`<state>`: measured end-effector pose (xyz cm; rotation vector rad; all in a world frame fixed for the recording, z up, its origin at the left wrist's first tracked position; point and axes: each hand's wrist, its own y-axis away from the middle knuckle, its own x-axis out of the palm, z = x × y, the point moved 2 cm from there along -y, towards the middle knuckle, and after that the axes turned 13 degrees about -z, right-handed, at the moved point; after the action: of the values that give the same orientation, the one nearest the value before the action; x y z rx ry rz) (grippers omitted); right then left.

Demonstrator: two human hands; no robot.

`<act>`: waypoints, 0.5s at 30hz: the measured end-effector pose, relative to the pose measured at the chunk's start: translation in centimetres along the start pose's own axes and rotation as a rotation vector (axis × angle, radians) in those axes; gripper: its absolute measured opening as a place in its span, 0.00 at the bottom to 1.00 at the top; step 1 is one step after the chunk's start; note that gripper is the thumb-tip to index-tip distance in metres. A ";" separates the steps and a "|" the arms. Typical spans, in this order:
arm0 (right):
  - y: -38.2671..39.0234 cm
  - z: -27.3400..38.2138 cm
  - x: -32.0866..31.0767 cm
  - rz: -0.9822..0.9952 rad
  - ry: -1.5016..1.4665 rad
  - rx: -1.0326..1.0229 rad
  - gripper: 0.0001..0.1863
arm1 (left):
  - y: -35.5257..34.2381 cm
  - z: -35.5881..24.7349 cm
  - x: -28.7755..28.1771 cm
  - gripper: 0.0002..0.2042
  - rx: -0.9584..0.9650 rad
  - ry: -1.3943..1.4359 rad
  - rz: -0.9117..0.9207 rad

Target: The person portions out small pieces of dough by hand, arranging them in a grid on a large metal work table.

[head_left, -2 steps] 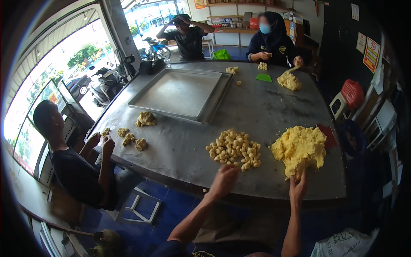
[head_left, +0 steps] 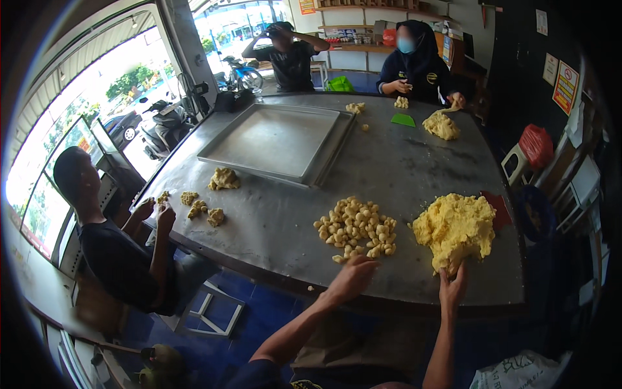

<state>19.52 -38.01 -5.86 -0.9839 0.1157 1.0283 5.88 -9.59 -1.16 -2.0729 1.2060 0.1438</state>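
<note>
My right hand (head_left: 453, 279) is at the near edge of a large, crumbly mound of yellow dough (head_left: 457, 223), its fingertips closed around some of the dough there. To its left, my left hand (head_left: 355, 277) hovers over the table's near edge, just short of a pile of small pale dough balls (head_left: 356, 223). Its fingers stretch toward the right, and I see nothing held in them. One dough ball (head_left: 338, 259) lies at the pile's near left side.
The dark metal table (head_left: 272, 227) carries large trays (head_left: 272, 139) and a green scraper (head_left: 403, 120). At the left a person (head_left: 116, 253) handles dough near several lumps (head_left: 216, 217). Across stand a masked person (head_left: 414, 71) with more dough (head_left: 442, 125) and another person (head_left: 288, 65).
My left hand has moved right, away from the pile's near left side, uncovering a dough ball there. My right hand stays at the mound. The whole view has shifted slightly.
</note>
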 end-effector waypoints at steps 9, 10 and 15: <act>-0.2 0.8 0.2 0.072 -0.058 0.192 0.28 | 2.0 -3.0 3.8 0.14 0.241 -0.502 0.131; -0.1 1.1 0.1 0.111 -0.022 0.211 0.28 | 1.0 -3.7 3.8 0.15 0.171 -0.554 0.229; -1.4 4.1 -0.7 0.335 -0.112 0.335 0.33 | -4.2 0.2 6.8 0.19 0.353 -0.628 -0.110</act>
<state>18.80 -35.68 -2.27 -0.6107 0.3582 1.3183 13.01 -13.07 -1.96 -1.6010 0.6721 0.4571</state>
